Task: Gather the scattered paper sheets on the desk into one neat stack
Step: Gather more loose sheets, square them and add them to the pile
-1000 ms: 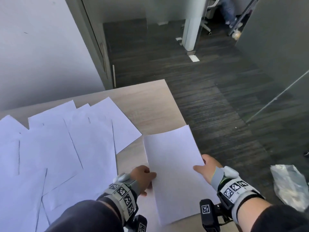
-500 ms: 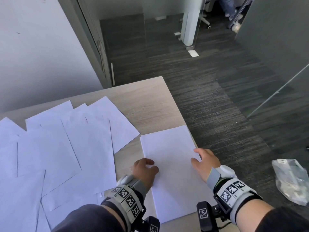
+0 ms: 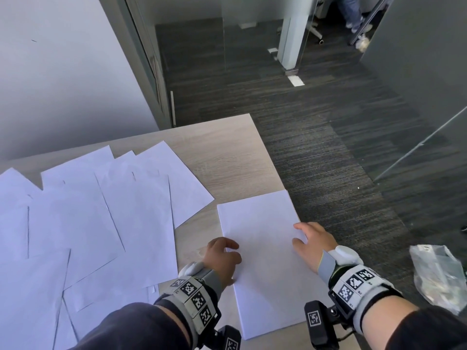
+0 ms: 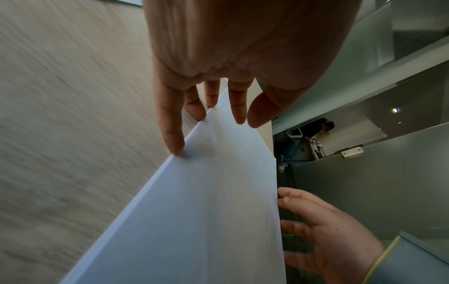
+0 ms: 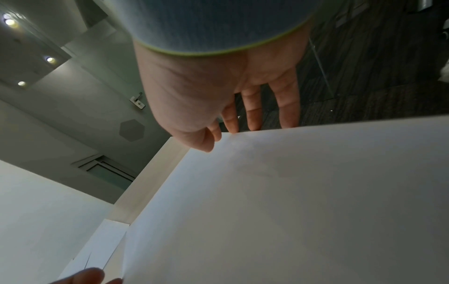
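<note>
Head view: a neat stack of paper [image 3: 265, 261] lies in the lower middle of the frame, on the right end of the desk [image 3: 227, 157]. Its right long edge runs close along the desk's right edge, beyond which dark carpet [image 3: 341, 160] fills the right half of the frame. The left hand [image 3: 222, 256] rests at the stack's left long edge, fingers loosely bent, gripping nothing. The right hand [image 3: 313, 241] lies at the right long edge, fingers spread and relaxed on the paper. Scattered sheets [image 3: 88, 223] overlap across the left half of the frame; a strip of bare wood separates them from the stack, and more bare wood lies above the stack toward the desk's far corner. A crumpled plastic bag [image 3: 439, 276] sits at the lower right.

Left wrist view: the left hand [image 4: 230, 57] hangs from the top centre, straight fingertips [image 4: 173, 148] touching the stack's [image 4: 206, 211] near edge; bare wood fills the left side. The right hand [image 4: 323, 240] is at the lower right, open against the opposite edge.

Right wrist view: the right hand [image 5: 218, 86], top centre, has straight fingers [image 5: 252, 115] reaching down past the stack's [image 5: 291, 201] edge, thumb above the paper. Loose sheets [image 5: 102, 242] show at the lower left.
</note>
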{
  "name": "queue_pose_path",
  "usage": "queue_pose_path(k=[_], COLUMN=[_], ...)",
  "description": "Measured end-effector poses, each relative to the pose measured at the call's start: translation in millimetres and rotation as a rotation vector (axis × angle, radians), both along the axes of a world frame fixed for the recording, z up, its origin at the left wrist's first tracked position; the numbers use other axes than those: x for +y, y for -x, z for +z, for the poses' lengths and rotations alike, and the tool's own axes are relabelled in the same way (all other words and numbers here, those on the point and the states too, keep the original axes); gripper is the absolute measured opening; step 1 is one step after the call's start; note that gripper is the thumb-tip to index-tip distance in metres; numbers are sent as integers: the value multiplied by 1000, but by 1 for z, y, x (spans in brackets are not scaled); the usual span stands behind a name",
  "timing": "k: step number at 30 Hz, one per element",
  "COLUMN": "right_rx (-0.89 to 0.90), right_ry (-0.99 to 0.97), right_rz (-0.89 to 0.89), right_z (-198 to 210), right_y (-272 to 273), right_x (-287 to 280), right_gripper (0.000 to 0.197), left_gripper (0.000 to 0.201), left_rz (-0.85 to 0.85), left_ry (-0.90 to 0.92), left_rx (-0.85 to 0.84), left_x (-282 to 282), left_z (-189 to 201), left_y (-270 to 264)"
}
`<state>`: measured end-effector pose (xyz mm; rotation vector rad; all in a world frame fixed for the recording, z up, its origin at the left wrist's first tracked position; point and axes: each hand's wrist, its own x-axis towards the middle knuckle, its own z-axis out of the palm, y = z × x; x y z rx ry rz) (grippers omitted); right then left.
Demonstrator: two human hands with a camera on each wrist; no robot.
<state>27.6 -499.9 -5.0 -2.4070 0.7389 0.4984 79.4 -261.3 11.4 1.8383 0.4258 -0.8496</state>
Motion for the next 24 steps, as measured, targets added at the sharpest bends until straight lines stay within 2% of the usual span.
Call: queue_pose_path(k=[4,7,12,16,18,20,24], right_rx=[-146,-249,-324,-304,-277,-237,-180], right_ry=[1,-81,-227,-296,-307,-307,-145], right_rz=[-88,-89,30,58,92,156,204], right_z=[3,9,12,17,17,13,2], right_y=[-3,-12,-47,-85,-107,-131,-176], right_x=[6,22,85,141,162,182,198], right_gripper=[33,23,18,18,19,25,42], left_gripper=[18,13,18,19,25,40,69], left_rz=[-23,-57,12,60,48,-1,-178], left_ry=[-8,-95,-271,-394,-484,-602,-739], left_rx=[-50,-139,-239,-314,-343,-324,-231], left_x=[20,52,139,206,235,263,292], left_z=[-3,-1,5,1,-3,-8,-9], left_y=[-9,-15,-22,-25,-33,-41,-50])
